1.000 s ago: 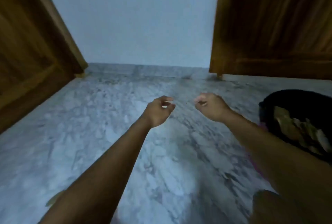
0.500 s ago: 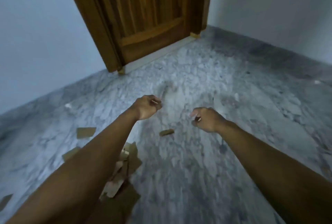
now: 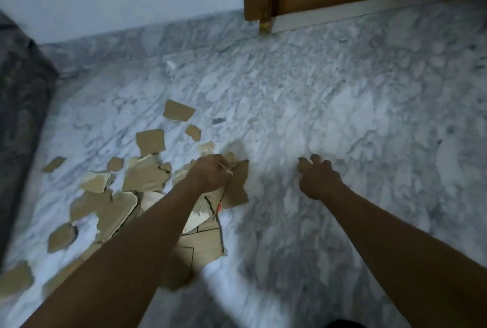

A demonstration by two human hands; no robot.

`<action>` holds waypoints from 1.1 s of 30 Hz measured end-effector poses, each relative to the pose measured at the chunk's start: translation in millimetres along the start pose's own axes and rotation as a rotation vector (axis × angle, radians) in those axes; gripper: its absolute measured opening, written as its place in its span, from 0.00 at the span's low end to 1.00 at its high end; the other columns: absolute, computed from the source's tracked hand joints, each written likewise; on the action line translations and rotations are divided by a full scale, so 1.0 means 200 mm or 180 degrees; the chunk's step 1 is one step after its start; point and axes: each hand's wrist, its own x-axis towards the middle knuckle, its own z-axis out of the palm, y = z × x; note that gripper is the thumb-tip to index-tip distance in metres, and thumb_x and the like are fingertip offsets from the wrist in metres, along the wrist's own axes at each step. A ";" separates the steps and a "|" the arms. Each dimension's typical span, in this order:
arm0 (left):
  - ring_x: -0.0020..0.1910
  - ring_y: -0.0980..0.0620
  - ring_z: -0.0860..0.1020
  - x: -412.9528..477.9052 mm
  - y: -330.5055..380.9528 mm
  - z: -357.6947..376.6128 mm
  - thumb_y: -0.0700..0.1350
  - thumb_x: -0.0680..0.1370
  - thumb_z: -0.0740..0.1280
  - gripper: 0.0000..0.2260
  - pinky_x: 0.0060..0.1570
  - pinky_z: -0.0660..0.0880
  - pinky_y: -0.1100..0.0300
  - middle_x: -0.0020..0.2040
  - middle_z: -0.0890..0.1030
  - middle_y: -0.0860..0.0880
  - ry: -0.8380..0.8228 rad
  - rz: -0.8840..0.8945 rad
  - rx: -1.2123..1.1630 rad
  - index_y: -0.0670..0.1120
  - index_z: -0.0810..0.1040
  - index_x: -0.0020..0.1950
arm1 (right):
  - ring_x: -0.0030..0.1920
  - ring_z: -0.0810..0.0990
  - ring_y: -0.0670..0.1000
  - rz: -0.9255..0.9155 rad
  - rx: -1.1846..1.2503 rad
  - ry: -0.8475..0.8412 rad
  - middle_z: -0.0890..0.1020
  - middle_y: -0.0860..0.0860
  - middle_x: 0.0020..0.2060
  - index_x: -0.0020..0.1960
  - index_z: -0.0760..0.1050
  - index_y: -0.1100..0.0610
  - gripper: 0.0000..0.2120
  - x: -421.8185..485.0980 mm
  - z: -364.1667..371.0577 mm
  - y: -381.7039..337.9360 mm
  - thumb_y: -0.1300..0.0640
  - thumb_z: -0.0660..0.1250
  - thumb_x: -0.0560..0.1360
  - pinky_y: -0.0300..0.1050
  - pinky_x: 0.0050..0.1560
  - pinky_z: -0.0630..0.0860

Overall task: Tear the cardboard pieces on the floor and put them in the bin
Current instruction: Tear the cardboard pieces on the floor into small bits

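— Which step is this, do you think?

— The picking up, I believe. The left hand (image 3: 210, 173) is curled closed over the near edge of a brown cardboard piece (image 3: 237, 185) that lies flat on the marble floor (image 3: 342, 106). It seems to pinch the edge, but the fingers hide the contact, so I cannot tell how firm the hold is

— And the other hand?

— The right hand (image 3: 317, 179) is open, fingers (image 3: 315, 159) spread and bent a little, above bare floor just right of that piece. It holds nothing

— Where is the rest of the cardboard?

— Scattered to the left: many torn pieces (image 3: 147, 177) in a loose pile under the left forearm, one printed piece (image 3: 203, 246) with black lines nearer to the person, smaller scraps (image 3: 178, 111) toward the wall. The bin I do not see from here

— So what comes next?

— In my judgement the right hand must come across to take the other side of the same piece, so both can lift and tear it. Much work remains
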 end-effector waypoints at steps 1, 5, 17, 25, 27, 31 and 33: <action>0.56 0.47 0.79 0.02 -0.02 0.05 0.48 0.73 0.72 0.17 0.51 0.73 0.61 0.57 0.81 0.46 0.0096 -0.0024 0.0005 0.46 0.80 0.60 | 0.69 0.65 0.63 -0.0006 -0.0123 0.0056 0.63 0.56 0.71 0.75 0.60 0.53 0.24 0.04 0.05 -0.01 0.57 0.60 0.79 0.60 0.65 0.70; 0.53 0.44 0.80 0.10 -0.08 0.24 0.52 0.68 0.71 0.21 0.50 0.77 0.56 0.54 0.82 0.45 0.0620 -0.0102 0.0041 0.48 0.80 0.60 | 0.61 0.75 0.62 -0.0250 -0.0400 0.0893 0.73 0.58 0.62 0.69 0.67 0.58 0.16 0.18 0.18 -0.03 0.60 0.57 0.81 0.56 0.54 0.77; 0.46 0.49 0.80 0.07 -0.24 0.26 0.57 0.69 0.66 0.12 0.44 0.76 0.58 0.46 0.82 0.50 0.1515 -0.0461 -0.0134 0.52 0.80 0.46 | 0.50 0.82 0.57 -0.1020 0.0514 0.0147 0.83 0.51 0.46 0.46 0.81 0.50 0.04 0.41 0.05 -0.23 0.50 0.73 0.73 0.45 0.46 0.76; 0.53 0.46 0.80 -0.53 -0.64 0.27 0.59 0.69 0.75 0.22 0.48 0.73 0.57 0.52 0.83 0.47 0.0872 -0.1845 -0.0051 0.46 0.79 0.54 | 0.41 0.81 0.48 -0.1540 0.0983 -0.1688 0.83 0.51 0.39 0.43 0.81 0.57 0.16 0.10 0.09 -0.68 0.52 0.84 0.62 0.42 0.42 0.78; 0.58 0.45 0.78 -0.65 -0.71 0.34 0.65 0.63 0.77 0.36 0.53 0.73 0.56 0.58 0.81 0.44 0.0590 -0.2122 -0.0078 0.42 0.75 0.60 | 0.46 0.83 0.49 -0.1228 0.1099 -0.1994 0.84 0.51 0.44 0.48 0.81 0.57 0.22 -0.01 0.14 -0.74 0.49 0.85 0.60 0.45 0.45 0.82; 0.54 0.44 0.79 -0.72 -0.73 0.46 0.68 0.60 0.76 0.40 0.49 0.75 0.54 0.55 0.79 0.44 0.0593 -0.1902 0.0210 0.43 0.71 0.60 | 0.41 0.85 0.55 -0.1210 0.0828 -0.1691 0.86 0.58 0.43 0.50 0.82 0.63 0.24 -0.15 0.34 -0.89 0.53 0.85 0.60 0.45 0.40 0.84; 0.52 0.44 0.78 -0.71 -0.74 0.48 0.65 0.62 0.77 0.35 0.45 0.73 0.56 0.53 0.79 0.45 0.0550 -0.1715 0.0256 0.44 0.71 0.58 | 0.49 0.85 0.58 -0.1248 0.0555 -0.1153 0.85 0.58 0.46 0.49 0.80 0.61 0.23 -0.20 0.47 -0.91 0.53 0.84 0.61 0.46 0.47 0.82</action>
